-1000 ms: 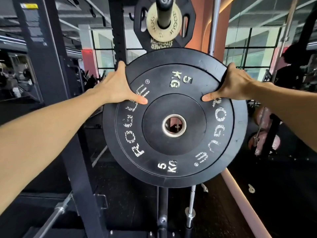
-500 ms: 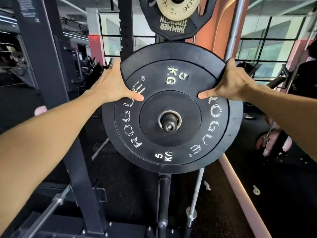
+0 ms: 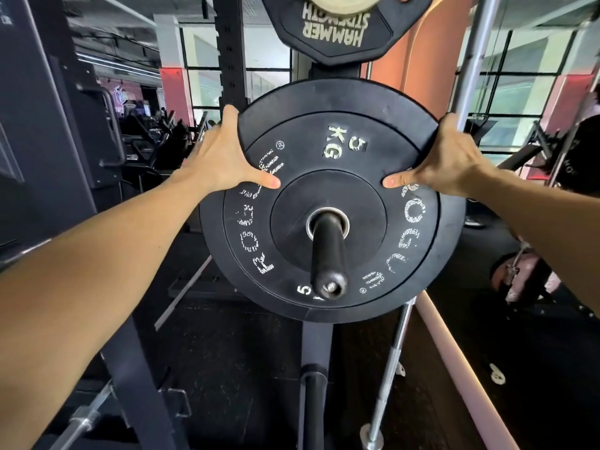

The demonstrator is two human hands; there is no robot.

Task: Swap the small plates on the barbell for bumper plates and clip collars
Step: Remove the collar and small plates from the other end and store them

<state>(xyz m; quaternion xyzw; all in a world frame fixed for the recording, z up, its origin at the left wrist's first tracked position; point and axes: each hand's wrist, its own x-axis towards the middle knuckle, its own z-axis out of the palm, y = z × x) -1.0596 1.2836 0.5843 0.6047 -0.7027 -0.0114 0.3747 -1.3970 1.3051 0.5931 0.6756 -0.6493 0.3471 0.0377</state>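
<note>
I see the black 5 kg bumper plate (image 3: pixel 331 203) at frame centre, threaded on a dark peg (image 3: pixel 328 251) that pokes out through its hub. My left hand (image 3: pixel 227 157) grips its upper-left rim, thumb on the face; my right hand (image 3: pixel 444 160) grips the upper-right rim likewise. A Hammer Strength plate (image 3: pixel 331 30) hangs just above its top edge. A rack upright (image 3: pixel 230 53) stands behind the left rim, and open floor (image 3: pixel 227 368) lies below.

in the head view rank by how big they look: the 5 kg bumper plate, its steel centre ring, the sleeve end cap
1. 5 kg bumper plate, by far the largest.
2. Steel centre ring.
3. Sleeve end cap, slightly smaller, though it sits nearer the camera, so the margin is unsure.
</note>
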